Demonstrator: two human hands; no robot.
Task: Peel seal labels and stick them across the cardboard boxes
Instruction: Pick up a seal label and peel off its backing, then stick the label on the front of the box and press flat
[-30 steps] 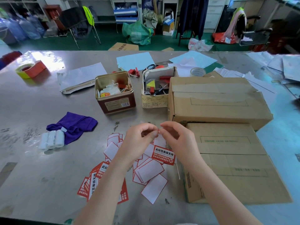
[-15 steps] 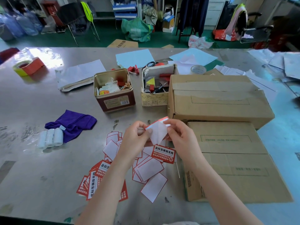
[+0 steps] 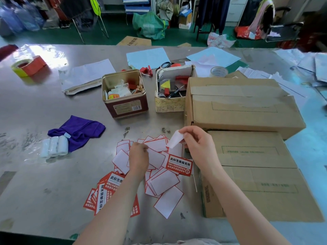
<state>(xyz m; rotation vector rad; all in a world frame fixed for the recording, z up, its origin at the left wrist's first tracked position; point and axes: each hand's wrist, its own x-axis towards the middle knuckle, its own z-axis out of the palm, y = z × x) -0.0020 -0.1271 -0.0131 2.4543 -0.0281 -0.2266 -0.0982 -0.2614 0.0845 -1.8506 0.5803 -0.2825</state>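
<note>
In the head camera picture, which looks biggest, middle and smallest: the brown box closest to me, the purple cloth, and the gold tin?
1. Near cardboard box, clearly the largest.
2. Purple cloth and gold tin look about alike; the tin sits farther from the camera, so I won't rank them.

Two hands over scattered seal labels, cardboard boxes at right.

Right hand [image 3: 198, 145], centre frame, pinches a white label piece [image 3: 174, 141] held above the table [image 3: 44, 183]. Left hand [image 3: 138, 157], fingers curled, is down on the pile of red-bordered labels [image 3: 164, 181], lower centre; whether it holds one is unclear. Near cardboard box [image 3: 261, 175] at lower right, second box [image 3: 238, 103] behind it. Purple cloth [image 3: 79, 129] and white rolls [image 3: 54, 146] at left; open tin [image 3: 125, 96] upper centre.
</note>
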